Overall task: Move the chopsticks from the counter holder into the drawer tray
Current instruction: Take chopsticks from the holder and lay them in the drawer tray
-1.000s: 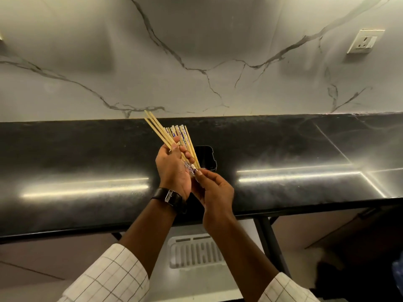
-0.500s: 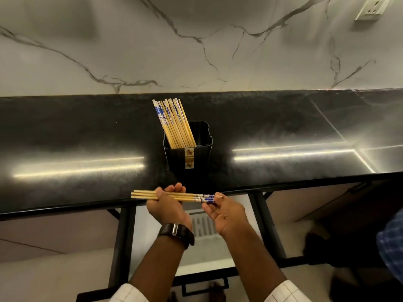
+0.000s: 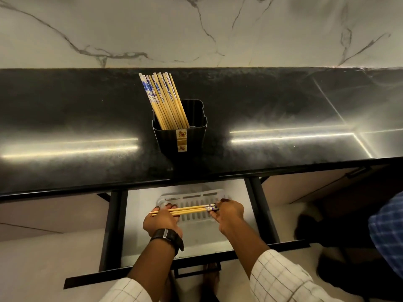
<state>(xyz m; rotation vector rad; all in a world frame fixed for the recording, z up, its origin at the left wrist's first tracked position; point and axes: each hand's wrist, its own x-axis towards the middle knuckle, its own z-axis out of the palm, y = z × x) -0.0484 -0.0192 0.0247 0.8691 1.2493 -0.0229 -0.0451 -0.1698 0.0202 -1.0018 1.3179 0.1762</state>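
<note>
A small bunch of thin, pale yellow wooden chopsticks (image 3: pixel 187 209) lies flat from side to side over a white plastic tray with long slots (image 3: pixel 196 217). I cannot tell if the sticks touch the tray. The tray sits in an open drawer with black sides (image 3: pixel 113 225), under the surface. The sticks are plain at the left end. At the right end they are painted white with blue marks.

The left hand (image 3: pixel 162 219) has its fingers curled round the plain ends. The right hand (image 3: pixel 229 211) pinches the painted ends. A black watch (image 3: pixel 168 236) is on the left wrist.

More sticks of the same kind (image 3: pixel 162 99) stand in a black square plastic holder (image 3: pixel 185 136) on the shiny black surface (image 3: pixel 65 127). They lean to the left with the painted ends up. The holder has a small gold and white label on its front. Behind it is a white marble wall with grey lines (image 3: pixel 152 29).
</note>
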